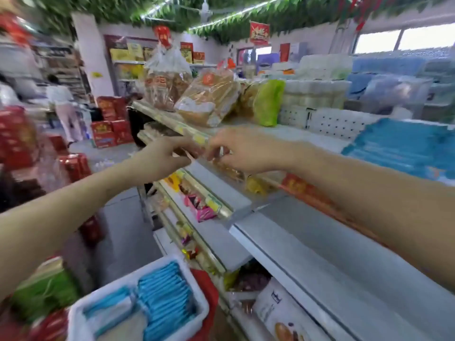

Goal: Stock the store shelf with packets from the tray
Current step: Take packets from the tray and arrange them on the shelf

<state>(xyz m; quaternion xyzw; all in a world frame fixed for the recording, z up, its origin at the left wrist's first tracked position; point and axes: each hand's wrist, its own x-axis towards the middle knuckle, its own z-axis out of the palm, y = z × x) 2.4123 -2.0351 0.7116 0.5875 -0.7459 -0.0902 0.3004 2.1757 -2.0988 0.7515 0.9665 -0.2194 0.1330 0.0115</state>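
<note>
Placing step, as we judge it: both hands up at the shelf, the tray waiting below.
Red boxes [108,129] line the aisle floor. The white tray [157,263] holds blue packets [165,296]. The left hand [167,153] and right hand [243,151] meet at a brownish packet [190,151]; blur hides the grip, so we cannot tell. Next: settle it on the grey shelf [295,232], then reach down for another. Blue packs [406,146] are stacked far right.
</note>
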